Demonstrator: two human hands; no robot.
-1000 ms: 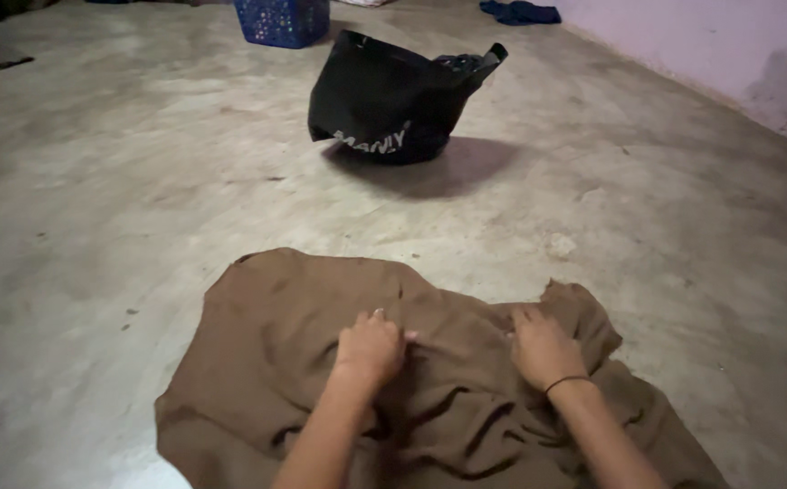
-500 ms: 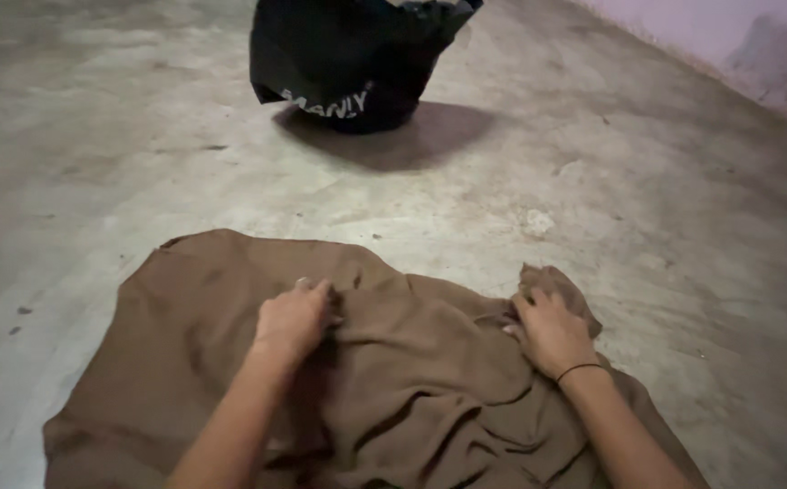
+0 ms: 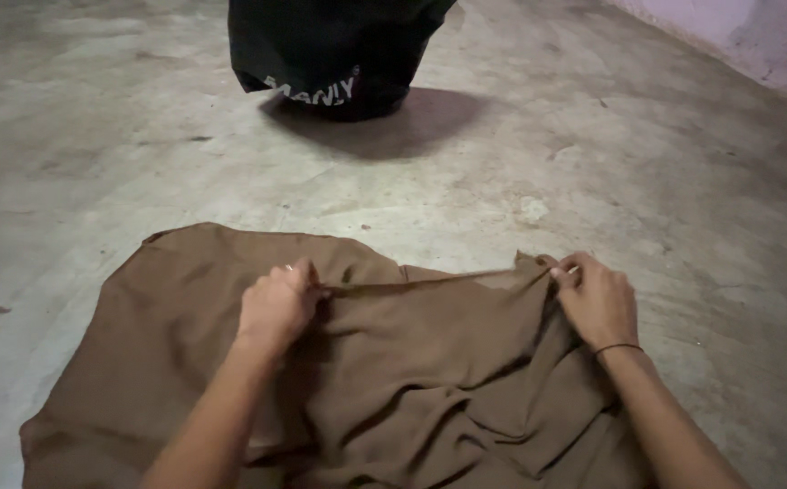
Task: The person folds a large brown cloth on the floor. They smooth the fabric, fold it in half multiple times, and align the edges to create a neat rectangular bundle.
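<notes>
Where pinched taut, creased brown cloth [image 3: 393, 380]

Cloth [image 3: 393, 380] on the floor [image 3: 95, 163] — bag [image 3: 334, 50] behind it.

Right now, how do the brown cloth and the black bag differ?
The brown cloth lies spread low on the concrete floor, creased; the black bag stands bulging, cut off by the top edge. The cloth is plain; the bag bears white print. The left hand and right hand pinch the cloth's edge taut between them; nothing touches the bag. Both rest on the floor.
</notes>
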